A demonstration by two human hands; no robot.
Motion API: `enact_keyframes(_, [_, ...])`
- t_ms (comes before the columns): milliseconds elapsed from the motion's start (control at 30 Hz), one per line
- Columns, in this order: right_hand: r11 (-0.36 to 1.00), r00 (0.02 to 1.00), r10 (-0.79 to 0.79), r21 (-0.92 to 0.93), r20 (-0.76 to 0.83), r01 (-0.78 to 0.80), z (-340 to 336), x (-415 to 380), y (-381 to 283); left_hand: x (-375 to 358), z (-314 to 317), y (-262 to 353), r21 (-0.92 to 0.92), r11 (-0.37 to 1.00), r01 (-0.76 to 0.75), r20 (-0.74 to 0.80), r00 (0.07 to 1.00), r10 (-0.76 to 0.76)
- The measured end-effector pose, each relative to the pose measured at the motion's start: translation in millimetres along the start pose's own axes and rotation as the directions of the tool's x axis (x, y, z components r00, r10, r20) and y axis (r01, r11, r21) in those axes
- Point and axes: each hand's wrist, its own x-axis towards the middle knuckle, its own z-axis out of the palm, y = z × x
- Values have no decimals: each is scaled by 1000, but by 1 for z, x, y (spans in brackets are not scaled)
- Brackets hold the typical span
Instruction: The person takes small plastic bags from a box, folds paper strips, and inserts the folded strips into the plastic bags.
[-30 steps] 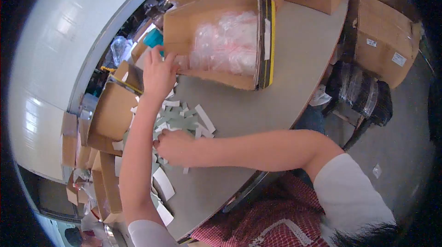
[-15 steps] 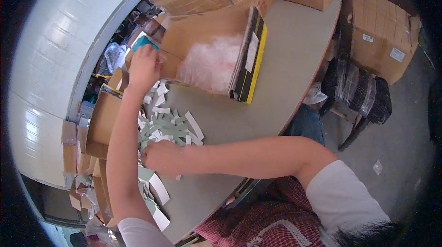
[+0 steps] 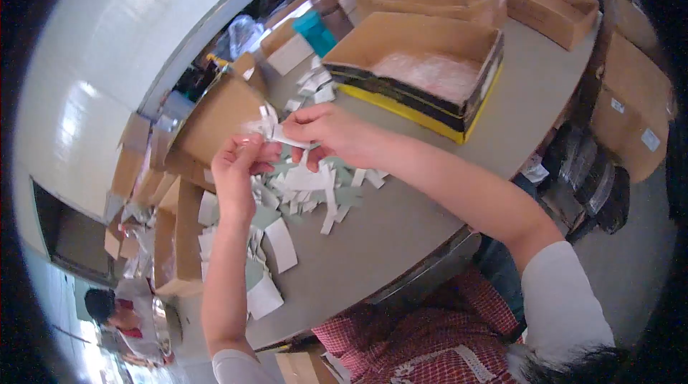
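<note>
The small bunch of white strips is up between the 2 hands, above the table and over the loose pile of white and grey-green strips. The right hand has its thumb and forefinger clamped on the bunch near 1 end, its other fingers curled beneath. The left hand has its thumb and forefinger together on what looks like clear plastic film, its other fingers bent and slightly apart; blur hides exactly where film and strips meet. The strips look like thin card or stiff paper: very light, flat, fairly firm along their length, but likely to crease if squeezed in the middle, and to fan or slide over each other in a loose grip. A pinch across the whole bunch, near 1 end with the edges squared, should hold them best. The film seems limp, slippery and prone to cling or tear, so its rim is best taken between 2 fingertips, with only a light pull.
</note>
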Motion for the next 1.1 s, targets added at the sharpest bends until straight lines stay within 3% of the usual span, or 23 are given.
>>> enact_keyframes(167, [992,991,80,-101,110,-69,19,-3,23,-49,-13,-27,-17,996,84,34,996,-84])
enact_keyframes(233, [938,991,61,-347,122,-15,20,-5,35,-64,-15,-33,-7,988,152,62,987,-151])
enact_keyframes(300, [856,985,86,-516,150,4,23,-8,41,-77,-21,-35,9,994,105,74,992,-105])
enact_keyframes(400, [565,943,-78,-764,325,310,34,-17,45,-93,-26,-33,126,990,56,55,996,-64])
enact_keyframes(500, [574,927,-93,-741,363,348,38,-19,49,-101,-26,-30,251,967,45,-10,999,-44])
enact_keyframes(633, [623,938,-72,-719,340,308,42,-22,46,-100,-29,-29,139,988,71,-63,996,-63])
enact_keyframes(767, [498,886,-139,-742,442,449,41,-25,57,-103,-24,-32,342,938,-47,9,999,47])
enact_keyframes(867, [492,864,-110,-729,491,477,42,-27,61,-107,-24,-32,460,878,-130,63,992,114])
enact_keyframes(967, [490,852,-97,-721,514,490,40,-24,56,-107,-27,-32,421,905,-68,-1,997,75])
enact_keyframes(1000, [607,890,68,-727,450,321,43,-25,50,-108,-28,-28,399,917,-13,-16,1000,21])
enact_keyframes(1067, [717,845,411,-694,344,-66,47,-27,39,-107,-31,-19,354,931,91,-42,996,-82])
enact_keyframes(1100, [761,855,370,-647,363,-54,48,-27,42,-106,-32,-22,297,943,150,-73,988,-134])
